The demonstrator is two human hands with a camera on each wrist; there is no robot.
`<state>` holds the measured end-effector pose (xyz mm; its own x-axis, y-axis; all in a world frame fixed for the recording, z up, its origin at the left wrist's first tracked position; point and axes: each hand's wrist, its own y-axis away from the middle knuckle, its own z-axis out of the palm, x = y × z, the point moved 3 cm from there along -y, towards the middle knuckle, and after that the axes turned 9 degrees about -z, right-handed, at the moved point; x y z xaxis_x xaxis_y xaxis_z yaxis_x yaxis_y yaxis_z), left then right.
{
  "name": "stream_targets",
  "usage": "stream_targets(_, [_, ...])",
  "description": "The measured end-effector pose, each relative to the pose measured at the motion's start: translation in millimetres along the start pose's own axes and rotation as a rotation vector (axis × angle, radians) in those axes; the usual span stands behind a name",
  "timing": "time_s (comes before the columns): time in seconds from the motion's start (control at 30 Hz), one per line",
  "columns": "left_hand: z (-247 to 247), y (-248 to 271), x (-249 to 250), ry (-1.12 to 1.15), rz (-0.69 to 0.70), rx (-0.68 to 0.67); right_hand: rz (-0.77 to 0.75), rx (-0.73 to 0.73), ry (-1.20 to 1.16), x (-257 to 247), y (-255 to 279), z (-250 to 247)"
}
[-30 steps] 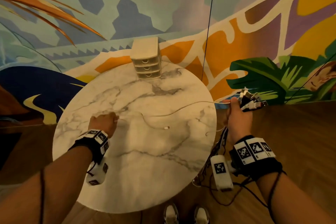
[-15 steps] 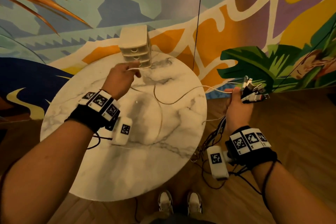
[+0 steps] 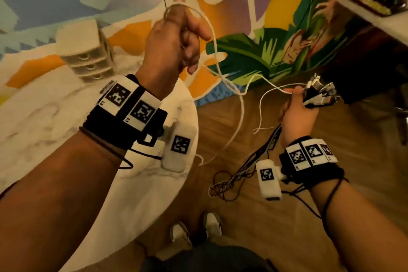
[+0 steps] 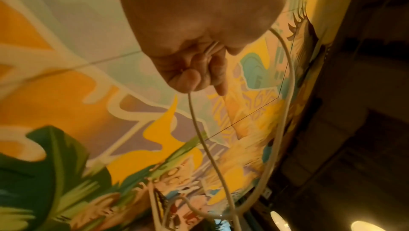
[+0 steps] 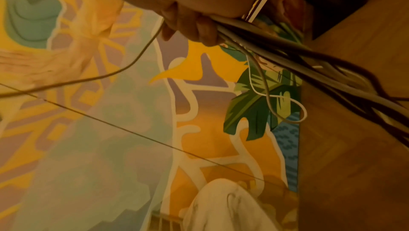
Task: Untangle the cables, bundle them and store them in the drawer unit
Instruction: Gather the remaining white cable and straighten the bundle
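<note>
Two hands are raised apart. The left hand [image 3: 174, 37] grips a white cable [image 3: 217, 66] in its curled fingers; the right hand [image 3: 298, 115] clamps a bundle of cables [image 3: 318, 95]. How many is hard to tell. Only the head view shows the drawer unit [image 3: 88, 55] on the marble table [image 3: 44, 117], blurred.

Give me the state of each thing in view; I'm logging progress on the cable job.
Left hand: raised, grips the white cable.
White cable: lifted off the table, loose, runs to the right hand.
Right hand: grips the cable bunch near the plugs.
Cable bunch: tangled, tails hang down to the floor.
Drawer unit: on the table, all three drawers shut.
Table: marble top; nothing else seen on it.
</note>
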<state>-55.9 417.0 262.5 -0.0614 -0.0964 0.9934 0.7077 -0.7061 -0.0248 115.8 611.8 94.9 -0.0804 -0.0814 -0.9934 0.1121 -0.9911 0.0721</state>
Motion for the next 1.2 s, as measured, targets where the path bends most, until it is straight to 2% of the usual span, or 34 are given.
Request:
stream_targets(0.07, [15, -8, 2, 0.07, 0.068, -0.042, -0.028, 0.028, -0.017, 0, -6, -16])
stream_targets(0.17, [23, -16, -24, -0.106, 0.069, -0.013, -0.034, 0.038, 0.007, -1, -10, -32])
stream_targets(0.23, [23, -13, -71, -0.425, 0.008, -0.058, -0.013, 0.066, 0.018, -2, -13, -43])
stream_targets(0.3, [18, -2, -137, -0.835, -0.139, -0.214, -0.022, 0.076, 0.041, -1, -19, -54])
stream_targets(0.37, [7, 12, -195, -1.14, -0.28, -0.335, -0.03, 0.08, 0.047, -4, -22, -62])
stream_targets(0.47, [-1, 28, -241, -1.364, -0.259, -0.345, -0.04, 0.105, 0.068, -5, -25, -70])
stream_targets(0.57, [4, 43, -268, -1.556, -0.367, -0.47, -0.043, 0.049, 0.07, -7, -19, -69])
stream_targets(0.6, [12, 43, -266, -1.503, -0.386, -0.482, -0.053, 0.022, 0.077, -6, -16, -68])
stream_targets(0.63, [25, 40, -257, -1.353, -0.368, -0.465, -0.078, -0.019, 0.085, -4, -13, -65])
stream_targets(0.7, [62, 26, -219, -0.957, -0.218, -0.4, -0.127, -0.131, 0.142, -2, -3, -57])
stream_targets(0.77, [101, 13, -177, -0.758, -0.129, -0.39, -0.136, -0.218, 0.199, -1, 6, -49])
stream_targets(0.83, [128, 6, -156, -0.709, -0.156, -0.468, -0.117, -0.25, 0.209, -1, 10, -43])
stream_targets(0.93, [130, 2, -153, -0.622, -0.2, -0.523, -0.122, -0.283, 0.186, -5, 13, -38])
stream_targets(1.0, [113, -2, -155, -0.67, -0.17, -0.471, -0.179, -0.323, 0.212, -12, 17, -35])
stream_targets(1.07, [91, -1, -158, -0.776, -0.169, -0.445, -0.208, -0.274, 0.222, -21, 19, -35])
stream_targets(1.13, [61, 4, -173, -0.865, -0.225, -0.515, -0.194, -0.19, 0.212, -30, 20, -34])
stream_targets(1.2, [32, 12, -196, -0.98, -0.346, -0.596, -0.192, -0.153, 0.204, -38, 20, -31])
